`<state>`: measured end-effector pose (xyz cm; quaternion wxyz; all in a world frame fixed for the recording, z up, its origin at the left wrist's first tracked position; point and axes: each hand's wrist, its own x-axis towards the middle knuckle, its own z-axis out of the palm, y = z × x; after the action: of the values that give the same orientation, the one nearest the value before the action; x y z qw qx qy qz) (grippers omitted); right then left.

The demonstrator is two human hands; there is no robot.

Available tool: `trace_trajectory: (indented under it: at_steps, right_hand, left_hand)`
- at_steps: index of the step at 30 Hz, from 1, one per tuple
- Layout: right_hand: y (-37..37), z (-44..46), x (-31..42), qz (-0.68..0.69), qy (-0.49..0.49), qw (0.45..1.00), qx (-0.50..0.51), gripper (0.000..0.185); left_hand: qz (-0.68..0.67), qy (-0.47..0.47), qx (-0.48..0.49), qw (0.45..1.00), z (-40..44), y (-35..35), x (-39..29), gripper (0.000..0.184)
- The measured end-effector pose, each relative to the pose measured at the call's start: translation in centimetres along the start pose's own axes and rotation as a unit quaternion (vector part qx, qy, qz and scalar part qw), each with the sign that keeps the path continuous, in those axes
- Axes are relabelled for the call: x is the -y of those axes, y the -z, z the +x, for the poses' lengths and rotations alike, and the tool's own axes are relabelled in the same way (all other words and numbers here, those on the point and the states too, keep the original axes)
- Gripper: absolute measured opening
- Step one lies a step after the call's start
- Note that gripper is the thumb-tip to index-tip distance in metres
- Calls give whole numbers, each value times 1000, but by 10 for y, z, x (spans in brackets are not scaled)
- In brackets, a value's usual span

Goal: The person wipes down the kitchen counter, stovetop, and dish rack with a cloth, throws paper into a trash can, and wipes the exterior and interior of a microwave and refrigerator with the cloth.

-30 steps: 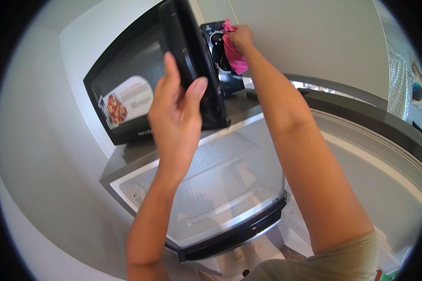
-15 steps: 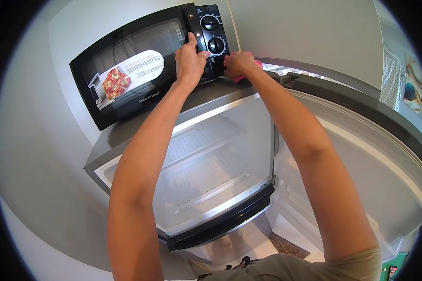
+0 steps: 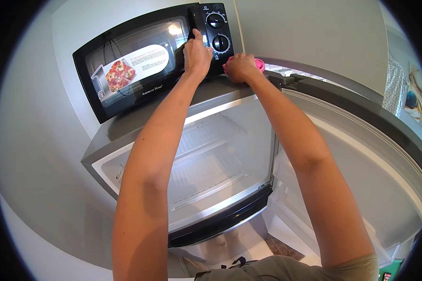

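A black microwave [image 3: 94, 61] with a pizza label and two dials stands on top of a grey fridge [image 3: 126, 122]. My left hand [image 3: 198, 55] rests at the microwave's door handle, fingers apart, the index finger pointing up along it. By the lower right corner of the microwave, my right hand [image 3: 241, 68] is closed on a pink cloth [image 3: 259, 64], which is bunched on the fridge top and partly hidden under the fingers.
Below the microwave the upper fridge compartment [image 3: 211, 164] is open, with a wire shelf inside. Its door [image 3: 361, 154] is swung out to the right. A black-edged lower door [image 3: 225, 220] lies beneath. A patterned curtain [image 3: 395, 84] hangs at the far right.
The microwave door has swung from open to shut, with my left hand at its handle. My right hand has moved down with the pink cloth from the control panel to the fridge top.
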<state>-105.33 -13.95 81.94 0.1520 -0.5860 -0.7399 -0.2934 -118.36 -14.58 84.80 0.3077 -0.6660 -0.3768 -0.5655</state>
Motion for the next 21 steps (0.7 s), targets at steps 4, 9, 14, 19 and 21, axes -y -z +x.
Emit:
trace_trajectory:
  at_steps: [4,9,14,19,21]
  right_hand:
    - [9,-2,3,-4,38,998,48,33]
    - [13,-8,4,-19,71,993,97,36]
    - [14,-12,5,-40,96,993,47,33]
    - [11,-11,5,-35,111,993,34,33]
    - [14,-12,3,-28,84,995,55,33]
  left_hand:
    - [14,3,-4,1000,-3,-3,1,61]
    - [31,-4,1,1000,-6,-13,2,62]
    - [36,-6,-7,999,-5,-8,5,63]
    - [26,32,47,998,0,-5,6,68]
    - [-14,32,50,998,-3,2,4,67]
